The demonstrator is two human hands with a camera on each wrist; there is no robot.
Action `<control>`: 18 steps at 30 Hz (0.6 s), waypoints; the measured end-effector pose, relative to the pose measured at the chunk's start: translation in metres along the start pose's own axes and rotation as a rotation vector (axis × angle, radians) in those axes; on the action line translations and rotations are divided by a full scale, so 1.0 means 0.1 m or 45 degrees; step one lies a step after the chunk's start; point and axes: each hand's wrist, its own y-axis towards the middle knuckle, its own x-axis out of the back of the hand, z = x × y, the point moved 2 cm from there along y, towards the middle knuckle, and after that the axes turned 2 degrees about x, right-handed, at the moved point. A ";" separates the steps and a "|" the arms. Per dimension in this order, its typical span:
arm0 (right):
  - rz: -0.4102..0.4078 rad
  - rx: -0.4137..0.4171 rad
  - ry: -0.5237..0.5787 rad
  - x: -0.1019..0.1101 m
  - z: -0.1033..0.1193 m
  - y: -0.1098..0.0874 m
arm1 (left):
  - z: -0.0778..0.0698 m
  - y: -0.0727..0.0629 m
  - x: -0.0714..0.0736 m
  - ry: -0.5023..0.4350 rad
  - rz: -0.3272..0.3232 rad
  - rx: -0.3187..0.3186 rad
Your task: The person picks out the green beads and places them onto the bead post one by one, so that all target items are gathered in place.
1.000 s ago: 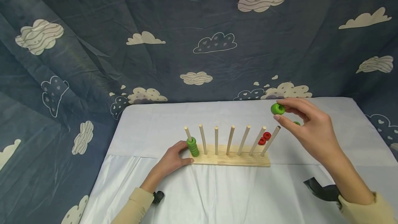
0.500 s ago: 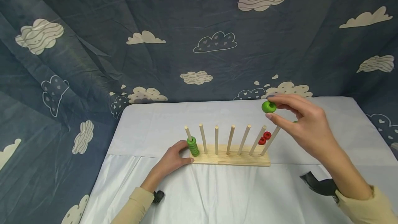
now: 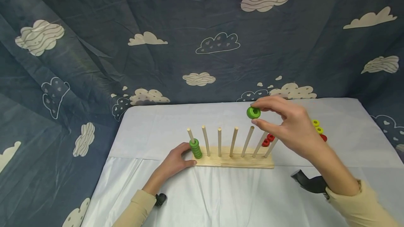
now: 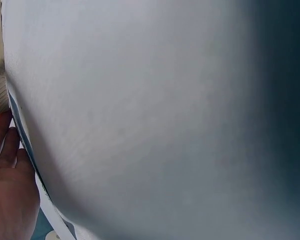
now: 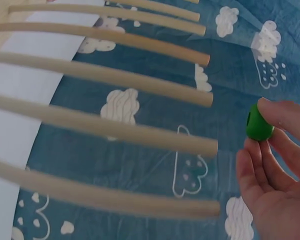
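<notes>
A wooden peg rack with several upright pegs stands on the white cloth. Its leftmost peg carries a stack of green beads. My left hand grips the rack's left end, thumb at the front edge and fingers round the side; the left wrist view catches its fingertips at the end of the base. Between thumb and fingers my right hand pinches a green bead, held above the pegs right of centre. In the right wrist view this bead is off the tips of the pegs.
Two red beads lie behind the rack's right end, partly covered by pegs. Further right, beyond the right forearm, are yellow beads and a red bead. A dark cloud-print curtain hangs behind the table.
My right hand has moved left with the green bead, from beyond the rack's right end to above its pegs, uncovering the yellow and red beads. The left hand has stayed put.
</notes>
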 end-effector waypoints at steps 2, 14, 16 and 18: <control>0.026 0.004 -0.004 -0.03 0.02 0.01 | 0.00 0.00 0.00 0.002 0.002 -0.002; 0.175 0.021 0.049 -0.25 0.12 0.14 | 0.02 0.01 -0.01 0.011 0.001 0.001; 0.191 0.029 0.072 -0.28 0.12 0.17 | 0.02 0.01 -0.01 0.026 -0.004 -0.001; 0.214 0.029 0.099 -0.32 0.14 0.19 | 0.02 0.01 -0.01 0.034 -0.007 -0.001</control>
